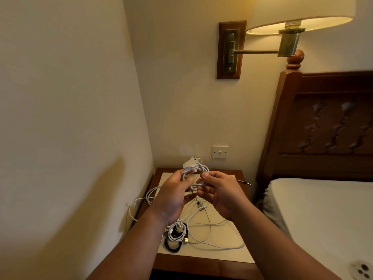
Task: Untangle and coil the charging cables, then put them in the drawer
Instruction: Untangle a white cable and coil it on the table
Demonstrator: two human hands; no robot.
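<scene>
The surface [226,255] carries a sprawl of loose white cables [214,235], with one loop hanging past its left edge. Above it, the left hand [173,197] and right hand [220,197] both grip a white cable bundle [194,168] that trails down into the sprawl. Pulling hard would likely tighten the knots, or drag the black cable [173,246] and the strands off the edge.

A wall lamp [298,15] is glowing on its brass arm (mounted to a wooden plate [221,53]), a light switch [220,152] is sitting below, and a white mattress [323,209] is lying against the carved headboard [333,122].
</scene>
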